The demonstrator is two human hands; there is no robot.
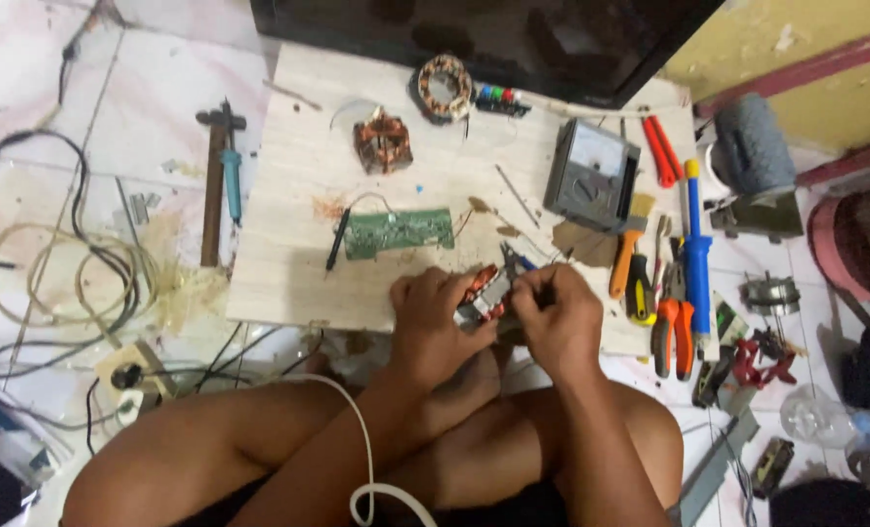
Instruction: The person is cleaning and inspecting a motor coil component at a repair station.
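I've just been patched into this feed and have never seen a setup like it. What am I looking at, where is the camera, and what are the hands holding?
There is no machine here: a person sits cross-legged on a tiled floor, and the one camera is worn on their head, looking down. The left hand grips a small motor stator with copper windings. The right hand presses against it from the other side; whether it holds a tool I cannot tell. They work over a pale wooden board. On it lie a green circuit board, two more wound copper coils and a grey analog meter. To the right are orange-handled pliers and a blue tool. Left of the board lies a hammer.
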